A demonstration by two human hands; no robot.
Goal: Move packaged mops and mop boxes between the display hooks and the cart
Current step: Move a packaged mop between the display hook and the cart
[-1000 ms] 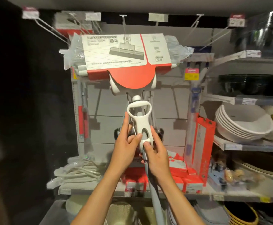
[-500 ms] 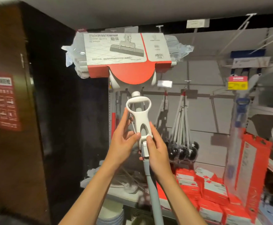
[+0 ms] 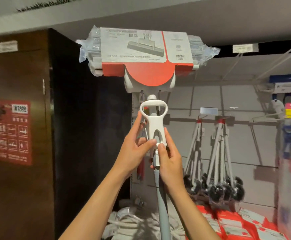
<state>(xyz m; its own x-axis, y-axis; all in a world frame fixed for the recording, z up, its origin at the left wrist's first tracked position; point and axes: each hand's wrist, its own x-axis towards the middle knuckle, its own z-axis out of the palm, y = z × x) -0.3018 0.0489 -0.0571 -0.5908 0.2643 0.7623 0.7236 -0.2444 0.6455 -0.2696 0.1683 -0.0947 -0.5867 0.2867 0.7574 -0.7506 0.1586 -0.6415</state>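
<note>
Behind packaged mop (image 3: 146, 54): hanging mops (image 3: 217, 153)

The packaged mop (image 3: 146, 56) stands upright at centre, head up, with the left hand (image 3: 132, 151) and right hand (image 3: 170, 163) on either side of its handle below. A cabinet (image 3: 18, 118) stands to the left. Behind and to the right, hanging mops (image 3: 215, 156) dangle above stacked mop boxes (image 3: 236, 224).

Both forearms are bare, with seemingly no sleeves, rings or watch on the left hand (image 3: 132, 151) or right hand (image 3: 169, 163).
</note>
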